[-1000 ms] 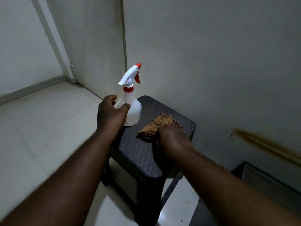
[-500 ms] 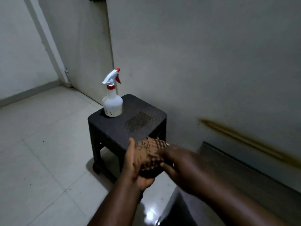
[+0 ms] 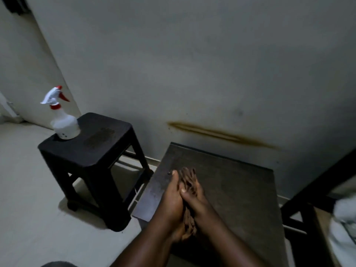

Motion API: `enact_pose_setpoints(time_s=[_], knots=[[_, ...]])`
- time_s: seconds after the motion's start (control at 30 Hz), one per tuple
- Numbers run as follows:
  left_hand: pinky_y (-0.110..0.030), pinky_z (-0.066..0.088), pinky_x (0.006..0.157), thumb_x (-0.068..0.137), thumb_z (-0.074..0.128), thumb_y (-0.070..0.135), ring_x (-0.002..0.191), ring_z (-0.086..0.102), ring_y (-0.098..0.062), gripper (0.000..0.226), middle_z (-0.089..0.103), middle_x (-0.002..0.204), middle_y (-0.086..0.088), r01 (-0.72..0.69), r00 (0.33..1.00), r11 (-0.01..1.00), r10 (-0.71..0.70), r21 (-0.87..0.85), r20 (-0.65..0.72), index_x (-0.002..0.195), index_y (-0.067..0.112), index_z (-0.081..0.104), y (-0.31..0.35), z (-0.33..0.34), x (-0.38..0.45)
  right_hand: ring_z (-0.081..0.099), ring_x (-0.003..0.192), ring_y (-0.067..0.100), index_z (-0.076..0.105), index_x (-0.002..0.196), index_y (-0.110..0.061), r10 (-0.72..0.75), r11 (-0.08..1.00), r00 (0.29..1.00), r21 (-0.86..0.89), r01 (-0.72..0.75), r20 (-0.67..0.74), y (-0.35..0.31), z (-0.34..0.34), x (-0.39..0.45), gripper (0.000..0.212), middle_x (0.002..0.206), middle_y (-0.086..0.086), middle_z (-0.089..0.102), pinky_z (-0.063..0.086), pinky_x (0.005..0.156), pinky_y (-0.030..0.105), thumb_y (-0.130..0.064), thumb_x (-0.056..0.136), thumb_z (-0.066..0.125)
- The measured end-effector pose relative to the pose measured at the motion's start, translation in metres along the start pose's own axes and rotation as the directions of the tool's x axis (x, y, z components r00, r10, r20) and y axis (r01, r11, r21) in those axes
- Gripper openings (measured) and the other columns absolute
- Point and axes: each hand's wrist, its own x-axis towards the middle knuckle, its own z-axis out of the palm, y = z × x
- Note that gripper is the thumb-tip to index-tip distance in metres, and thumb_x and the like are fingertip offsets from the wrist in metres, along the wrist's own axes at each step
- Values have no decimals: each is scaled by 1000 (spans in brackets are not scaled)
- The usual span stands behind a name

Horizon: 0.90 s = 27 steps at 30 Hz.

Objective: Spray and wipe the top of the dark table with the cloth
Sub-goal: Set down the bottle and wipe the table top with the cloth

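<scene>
I see my left hand [image 3: 174, 197] and right hand [image 3: 194, 201] pressed together, squeezing the brown checked cloth [image 3: 187, 180] between them, above the flat dark table [image 3: 240, 189] by the wall. The white plastic spray bottle with a red trigger [image 3: 62, 120] stands upright on the small black plastic stool [image 3: 92, 149], well apart from my hands.

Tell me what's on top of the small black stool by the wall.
A white spray bottle stands upright on the stool's far left corner. Otherwise only a dull patch mid-top; the spot under the bottle is hidden.
</scene>
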Motion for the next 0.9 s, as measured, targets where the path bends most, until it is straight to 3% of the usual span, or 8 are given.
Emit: enact_pose_setpoints(time_s=[0.13,0.23,0.37,0.47,0.53,0.67,0.77,0.9], knots=[[-48,40,108,84,45,55,123,58,-27,70,58,136,-14,-4,989,973,-30,229,148,148,27,37,-35,20,2,71,100,33,66,122,-12,162,911,977,401,-94,-139,7,-45,-28,31,113,20,72,56,89,47,-14,95,51],[-31,45,102,89,39,53,128,51,-8,53,48,146,3,-77,970,880,-43,469,240,140,42,39,-49,19,9,74,70,33,80,82,-3,277,825,939,550,-126,-201,16,-92,-46,33,89,20,76,59,53,38,-24,76,56],[-31,17,118,97,42,46,146,22,-14,57,27,159,-5,-229,961,399,240,888,140,148,21,35,-47,-29,40,72,83,41,74,108,-5,195,933,863,361,-16,-466,41,-159,-53,30,95,22,75,58,78,54,-17,88,54],[-34,17,118,98,51,37,148,15,-20,59,21,161,-7,-114,919,-126,363,985,153,149,15,34,-33,-92,59,58,121,33,43,145,-23,-85,985,810,-173,-20,-580,51,-204,-45,55,135,14,61,43,105,53,-3,94,52],[-43,22,117,96,50,46,149,16,-25,64,20,161,-10,-52,924,-292,350,955,157,149,14,36,-22,-124,66,29,146,18,19,152,-30,-242,851,875,-524,-16,-420,58,-224,-37,73,159,2,31,26,118,40,1,94,51],[-51,27,115,81,23,72,148,18,-28,93,21,161,-14,-2,934,-408,325,913,147,149,9,34,-14,-145,73,6,151,17,17,154,-32,-250,134,944,-974,-184,-213,83,-225,-29,66,166,-3,6,23,116,37,-33,95,46],[-52,27,113,81,20,75,148,17,-27,96,22,161,-12,18,931,-487,328,873,163,150,9,31,-18,-150,75,5,151,20,15,155,-29,-239,75,933,-964,-257,-267,77,-211,-30,69,166,-1,5,20,116,39,-50,95,41],[-52,25,114,82,19,74,149,16,-26,95,20,161,-12,75,920,-498,370,864,134,150,9,29,-17,-151,75,19,150,21,28,153,-30,-158,-96,986,-995,34,49,90,-182,-51,69,162,-2,6,21,116,37,-57,91,41]])
